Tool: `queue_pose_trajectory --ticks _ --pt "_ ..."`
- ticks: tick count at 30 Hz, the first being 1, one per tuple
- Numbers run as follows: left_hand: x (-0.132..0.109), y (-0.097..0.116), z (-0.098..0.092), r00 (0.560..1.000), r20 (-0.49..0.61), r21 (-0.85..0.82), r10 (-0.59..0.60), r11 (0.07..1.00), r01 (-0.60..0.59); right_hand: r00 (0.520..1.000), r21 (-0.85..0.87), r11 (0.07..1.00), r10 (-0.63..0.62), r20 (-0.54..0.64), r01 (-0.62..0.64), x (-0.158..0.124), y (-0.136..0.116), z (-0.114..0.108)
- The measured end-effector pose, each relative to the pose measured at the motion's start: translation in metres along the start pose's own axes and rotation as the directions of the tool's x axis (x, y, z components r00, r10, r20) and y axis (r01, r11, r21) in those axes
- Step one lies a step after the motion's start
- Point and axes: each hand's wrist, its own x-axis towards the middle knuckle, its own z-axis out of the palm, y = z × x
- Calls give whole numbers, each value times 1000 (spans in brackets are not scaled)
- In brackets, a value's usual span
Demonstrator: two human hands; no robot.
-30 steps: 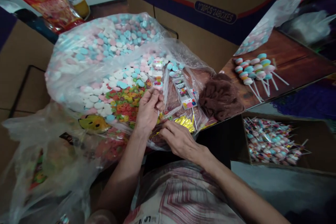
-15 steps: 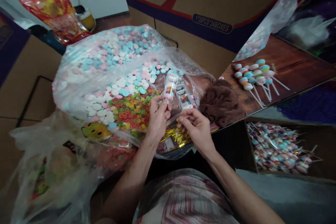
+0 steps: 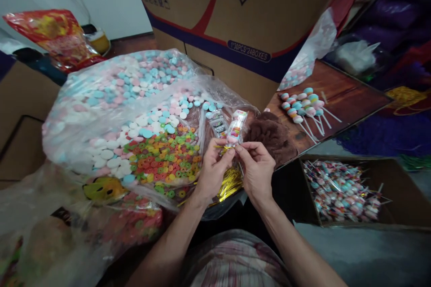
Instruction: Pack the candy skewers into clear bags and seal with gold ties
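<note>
My left hand [image 3: 215, 168] and my right hand [image 3: 257, 166] meet thumb to thumb, both closed in a pinch at the gathered neck of a small clear wrapper with a stacked candy lollipop [image 3: 236, 125] inside. A gold twist tie [image 3: 222, 147] crosses that neck between the fingertips; its ends are partly hidden. The wrapped lollipop points away from me. Just left of it lies a stack of flat printed wrappers [image 3: 218, 124]. Below the hands is a bundle of gold twist ties [image 3: 230, 184], partly covered by my left wrist.
Pastel candies [image 3: 148, 116] and fruit-coloured rings [image 3: 164, 157] fill a clear plastic bag on the left. A brown cloth [image 3: 272, 136] lies right of the hands, then unwrapped candy sticks [image 3: 306, 105]. A carton [image 3: 397, 193] of wrapped lollipops stands lower right; a large box [image 3: 208, 18] rises behind.
My right hand has brought a gold twist tie up from the bundle to the wrapper's neck. My left hand and the wrapped lollipop have shifted to the right of the wrapper stack. The view has turned slightly.
</note>
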Motion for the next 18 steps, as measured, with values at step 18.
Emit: queue_pose_trajectory --ticks 18 --pt "-4 19 6 857 262 -431 -444 740 516 936 -250 959 -42 350 136 0 -32 -22"
